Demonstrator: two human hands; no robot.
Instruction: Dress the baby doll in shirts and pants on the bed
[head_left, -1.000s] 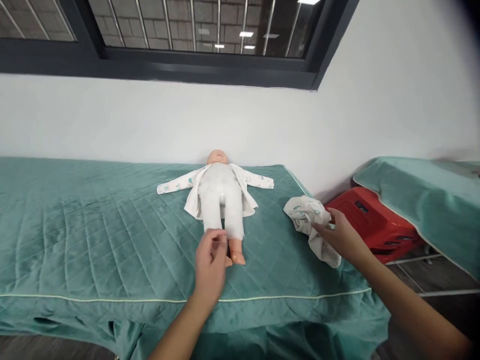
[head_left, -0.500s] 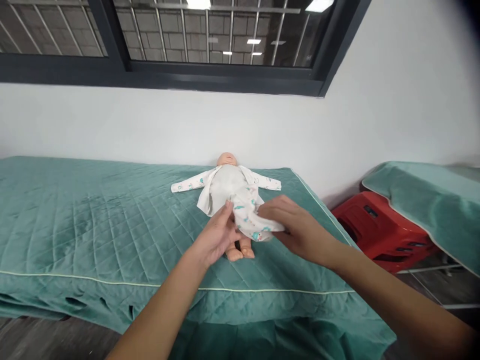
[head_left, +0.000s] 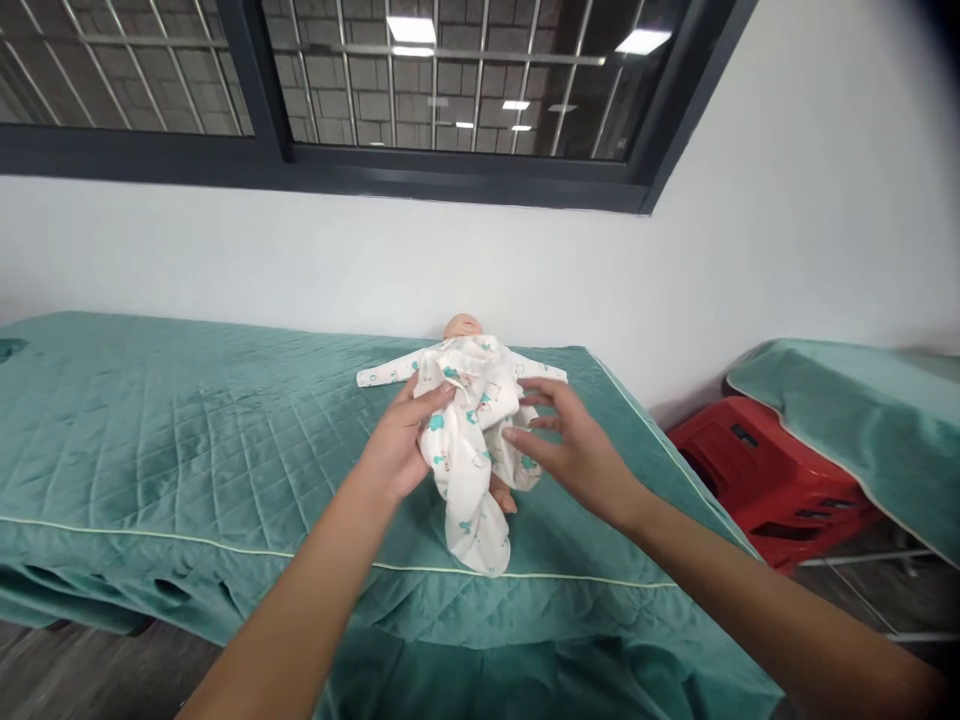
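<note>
A baby doll [head_left: 463,325] lies on its back on the green bed, its head toward the wall and one foot [head_left: 502,494] showing. White printed sleeves [head_left: 388,372] stretch out at both sides. Over its body hangs a bunched white printed garment [head_left: 466,480], its lower end reaching the bed's edge piping. My left hand [head_left: 405,435] grips the garment's left side between thumb and fingers. At the garment's right side, my right hand [head_left: 562,435] has its fingers spread and curved, near or touching the cloth.
The green quilted bed cover [head_left: 187,430] spreads widely to the left. A red plastic stool [head_left: 765,480] stands at the right, partly under another green cover [head_left: 870,410]. Behind the bed are a white wall and a dark-framed window [head_left: 465,185].
The printed garment now hangs unfolded over the doll's body and legs, where it was bunched at the right hand. My right hand has opened from its hold. The view has shifted slightly.
</note>
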